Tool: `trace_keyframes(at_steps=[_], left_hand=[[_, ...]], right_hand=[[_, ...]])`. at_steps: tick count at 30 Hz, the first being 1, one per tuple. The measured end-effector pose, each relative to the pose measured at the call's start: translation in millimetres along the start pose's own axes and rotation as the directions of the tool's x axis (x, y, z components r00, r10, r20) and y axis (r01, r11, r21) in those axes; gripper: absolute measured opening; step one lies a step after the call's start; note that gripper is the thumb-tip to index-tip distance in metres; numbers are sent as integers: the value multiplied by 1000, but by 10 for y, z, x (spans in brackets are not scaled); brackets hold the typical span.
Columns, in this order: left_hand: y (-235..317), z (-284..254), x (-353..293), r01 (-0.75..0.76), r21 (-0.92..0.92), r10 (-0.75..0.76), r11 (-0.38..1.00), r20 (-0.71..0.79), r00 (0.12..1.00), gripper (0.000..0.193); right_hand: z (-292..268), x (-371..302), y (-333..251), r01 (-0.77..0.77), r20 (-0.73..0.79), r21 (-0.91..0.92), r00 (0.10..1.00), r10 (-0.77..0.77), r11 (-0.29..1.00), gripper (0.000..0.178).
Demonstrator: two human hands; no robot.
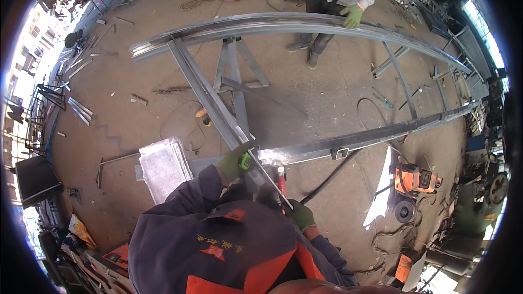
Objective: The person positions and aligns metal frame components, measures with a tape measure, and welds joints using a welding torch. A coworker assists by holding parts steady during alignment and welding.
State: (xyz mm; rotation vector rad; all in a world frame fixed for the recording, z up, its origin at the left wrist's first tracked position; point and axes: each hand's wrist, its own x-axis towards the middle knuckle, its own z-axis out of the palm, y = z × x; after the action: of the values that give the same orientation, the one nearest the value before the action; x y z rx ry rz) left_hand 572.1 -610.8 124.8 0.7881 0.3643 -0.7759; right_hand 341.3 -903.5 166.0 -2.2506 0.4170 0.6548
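My left hand point(231, 164), in a green glove, is closed around a small bright green tape measure point(245, 161) at the near left corner of a metal frame. From there the pale tape blade point(269, 178) stretches slantwise toward my body and to the right. Its far end meets my gloved right hand point(301, 215), whose fingers are closed on it. Under the hands, the left steel rail point(204, 87) of the frame meets the near rail point(321, 147). A red tool point(281, 179) with a dark lower part sits just right of the blade.
Across the frame a person's gloved hand point(353, 16) rests on the far rail point(261, 22). Paper sheets point(163, 169) lie left of my arm. An orange machine point(417, 179) and cables stand at the right. A steel trestle point(234, 65) supports the far rail.
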Motion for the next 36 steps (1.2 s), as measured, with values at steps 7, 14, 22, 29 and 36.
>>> trace_keyframes(at_steps=[7, 14, 22, 29, 36], left_hand=[[137, -41, -4, 145, -109, -148, 983, -14, 989, 38], [124, -95, -116, -169, 366, 126, 915, 137, 983, 41], [30, -177, -92, -275, 575, 218, 771, 168, 961, 42], [-14, -323, -28, -196, 551, 159, 811, 114, 981, 44], [-24, -315, -1, -139, 515, 111, 846, 85, 990, 46]], right_hand=[[79, 8, -125, -54, 33, -20, 998, 54, 998, 34], [38, -92, -238, -19, -13, 76, 1000, 20, 997, 35], [67, -28, -209, -19, 3, 21, 1000, 19, 1000, 35], [70, 0, -179, -4, 39, 30, 999, 3, 1000, 50], [60, 10, -123, -56, 62, -13, 996, 57, 998, 42]])
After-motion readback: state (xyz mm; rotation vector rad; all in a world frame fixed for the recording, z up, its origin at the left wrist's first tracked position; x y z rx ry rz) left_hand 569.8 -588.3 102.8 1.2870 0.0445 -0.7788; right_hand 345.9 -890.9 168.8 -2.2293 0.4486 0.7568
